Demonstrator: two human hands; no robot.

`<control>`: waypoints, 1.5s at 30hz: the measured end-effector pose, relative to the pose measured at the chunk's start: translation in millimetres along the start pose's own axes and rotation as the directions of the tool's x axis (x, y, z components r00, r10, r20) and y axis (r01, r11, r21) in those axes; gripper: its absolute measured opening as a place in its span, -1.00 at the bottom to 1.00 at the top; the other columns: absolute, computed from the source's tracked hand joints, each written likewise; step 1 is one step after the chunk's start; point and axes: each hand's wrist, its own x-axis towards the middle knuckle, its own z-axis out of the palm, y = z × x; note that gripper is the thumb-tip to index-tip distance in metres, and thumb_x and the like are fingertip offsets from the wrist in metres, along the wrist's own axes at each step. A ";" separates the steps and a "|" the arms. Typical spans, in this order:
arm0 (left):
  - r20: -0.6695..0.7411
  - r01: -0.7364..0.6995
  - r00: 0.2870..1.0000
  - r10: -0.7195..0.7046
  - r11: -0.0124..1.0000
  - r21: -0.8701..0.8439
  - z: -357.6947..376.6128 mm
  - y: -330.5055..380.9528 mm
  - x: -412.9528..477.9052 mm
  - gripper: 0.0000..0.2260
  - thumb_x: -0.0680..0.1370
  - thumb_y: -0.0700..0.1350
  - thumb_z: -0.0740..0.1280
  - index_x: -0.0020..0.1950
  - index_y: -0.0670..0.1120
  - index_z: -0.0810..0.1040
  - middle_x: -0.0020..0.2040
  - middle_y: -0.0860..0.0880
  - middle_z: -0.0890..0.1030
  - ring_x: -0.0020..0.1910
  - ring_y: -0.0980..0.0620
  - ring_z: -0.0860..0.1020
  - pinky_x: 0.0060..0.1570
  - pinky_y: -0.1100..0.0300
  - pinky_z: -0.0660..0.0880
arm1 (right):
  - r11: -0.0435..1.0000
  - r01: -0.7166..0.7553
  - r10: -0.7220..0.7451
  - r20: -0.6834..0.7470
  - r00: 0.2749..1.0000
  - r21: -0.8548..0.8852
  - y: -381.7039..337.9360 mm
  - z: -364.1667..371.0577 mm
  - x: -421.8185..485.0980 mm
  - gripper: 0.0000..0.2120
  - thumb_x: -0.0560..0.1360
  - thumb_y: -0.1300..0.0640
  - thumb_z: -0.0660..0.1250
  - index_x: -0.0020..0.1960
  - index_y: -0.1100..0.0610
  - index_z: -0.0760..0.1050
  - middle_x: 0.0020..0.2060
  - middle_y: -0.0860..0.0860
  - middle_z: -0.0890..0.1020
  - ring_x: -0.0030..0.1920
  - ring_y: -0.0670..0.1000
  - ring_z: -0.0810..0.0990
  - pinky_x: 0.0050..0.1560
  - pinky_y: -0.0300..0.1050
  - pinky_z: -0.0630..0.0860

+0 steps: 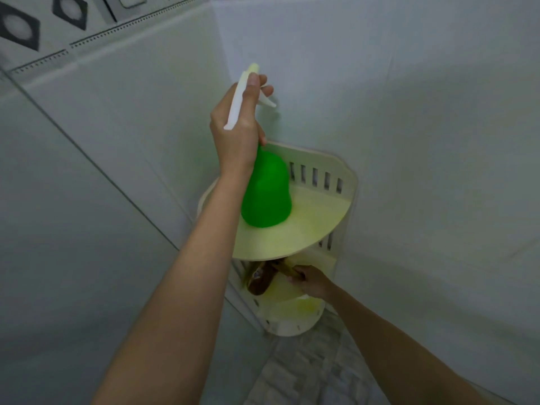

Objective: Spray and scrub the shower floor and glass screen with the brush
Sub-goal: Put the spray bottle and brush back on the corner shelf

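My left hand (236,127) grips the white trigger head of a green spray bottle (267,194), held upright just above the top tier of a cream corner shelf (318,217). My fingers curl over the trigger. Lower down, my right hand (312,280) reaches under that tier and holds a brown, wood-coloured handle, apparently the brush (287,270), on the lower shelf tier. The brush head is hidden by the shelf. The shower floor (306,372), small grey tiles, shows at the bottom.
White tiled walls meet in the corner behind the shelf. A dark brown bottle (260,280) lies on the lower tier beside my right hand. A third, round cream tier (292,320) sits below. A patterned tile border runs along the upper left.
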 end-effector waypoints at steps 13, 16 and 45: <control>-0.053 0.125 0.992 -0.116 0.969 0.216 -5.3 -24.1 -8.1 -0.87 0.61 -0.04 0.44 0.09 -0.05 0.66 -0.33 0.14 0.59 -0.38 0.12 0.60 -0.26 0.24 0.54 | 0.811 -0.179 -0.005 -0.312 0.950 -0.557 6.8 25.6 4.3 -0.58 0.67 -0.07 -0.03 0.50 -0.04 0.21 0.18 0.13 0.45 0.19 0.18 0.40 0.15 0.09 0.39; -0.018 0.063 0.998 -0.060 0.953 0.297 -18.5 -29.7 -30.8 -0.74 0.58 0.01 0.46 0.22 -0.02 0.55 -0.13 0.24 0.63 -0.14 0.25 0.62 -0.08 0.28 0.54 | 0.786 -0.179 -0.037 -0.334 0.942 -0.592 11.5 34.6 -1.9 -0.53 0.67 0.08 -0.05 0.57 0.06 0.04 0.27 0.15 0.39 0.25 0.17 0.36 0.20 0.09 0.36; 0.114 -0.080 0.993 0.029 0.874 0.479 -24.1 -52.3 -45.1 -0.55 0.66 -0.08 0.34 0.52 -0.18 0.37 0.21 0.03 0.57 0.16 0.14 0.53 0.09 0.26 0.50 | 0.753 -0.148 -0.080 -0.313 0.946 -0.641 18.7 20.7 1.3 -0.48 0.64 0.20 0.01 0.57 -0.01 0.02 0.23 0.18 0.41 0.21 0.20 0.38 0.13 0.07 0.37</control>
